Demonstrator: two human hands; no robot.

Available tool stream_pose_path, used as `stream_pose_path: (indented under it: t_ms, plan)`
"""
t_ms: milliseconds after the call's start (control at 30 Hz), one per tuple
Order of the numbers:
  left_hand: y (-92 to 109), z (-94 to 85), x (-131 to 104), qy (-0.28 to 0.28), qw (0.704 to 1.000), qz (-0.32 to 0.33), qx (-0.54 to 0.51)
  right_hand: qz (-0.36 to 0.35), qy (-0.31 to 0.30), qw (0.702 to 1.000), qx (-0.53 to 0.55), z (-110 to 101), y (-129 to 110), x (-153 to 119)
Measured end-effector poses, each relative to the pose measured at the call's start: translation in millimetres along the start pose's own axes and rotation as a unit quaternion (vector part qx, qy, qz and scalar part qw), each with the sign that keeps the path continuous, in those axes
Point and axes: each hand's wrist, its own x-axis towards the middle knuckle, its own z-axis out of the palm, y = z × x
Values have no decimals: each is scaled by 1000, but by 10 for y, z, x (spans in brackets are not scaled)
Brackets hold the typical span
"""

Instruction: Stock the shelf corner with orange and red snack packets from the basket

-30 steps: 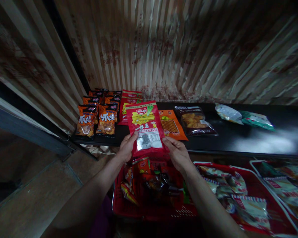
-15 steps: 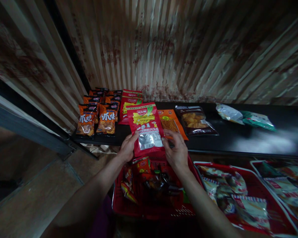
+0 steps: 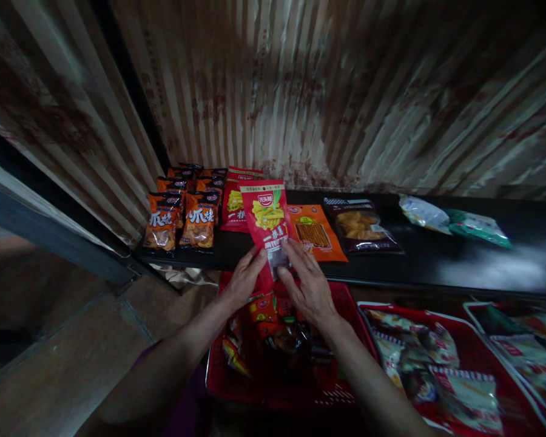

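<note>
Between my two hands is a red snack bag [image 3: 267, 212] with yellow food pictured on it, held upright above a red basket. My left hand [image 3: 246, 276] grips its lower left edge. From the right, my right hand [image 3: 307, 282] presses its fingers on the bag's lower front. Behind it, another red bag [image 3: 235, 203] of the same look stands on the black shelf [image 3: 418, 267]. To the left stand several orange-and-black snack bags [image 3: 199, 221] in two rows. An orange packet [image 3: 318, 233] of stick-shaped snacks lies right of the held bag.
Below my hands, the red basket [image 3: 213, 364] holds mixed packets. A second red basket [image 3: 512, 388] and a third basket [image 3: 477, 312] hold more bags. A dark snack bag [image 3: 357, 224] and a green-white packet [image 3: 477, 227] lie on the shelf. A metal post [image 3: 131, 79] rises at left.
The red bag now looks narrower, turned or squeezed between my hands. Both hands have come closer together, my right hand shifting left over the bag's front. The view has shifted slightly.
</note>
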Motion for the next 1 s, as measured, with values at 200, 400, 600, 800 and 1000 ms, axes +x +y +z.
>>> stream_pose_path:
  t_ms: [200, 400, 600, 800, 1000]
  plan:
    - [25, -4, -76, -14, 988, 92, 127, 62, -95, 977, 182, -65, -138, -10]
    - [-36, -4, -61, 26, 948, 135, 287, 225, -107, 865, 435, -138, -285, -23]
    - [-10, 7, -61, 99, 950, 158, 251, 318, 12, 732, 603, -143, -190, -16]
    - [-90, -30, 12, 114, 993, -6, 35, 332, 39, 741, 583, -135, -30, 17]
    - [-134, -74, 28, 66, 985, -89, -130, 375, 41, 706, 599, -86, 72, 32]
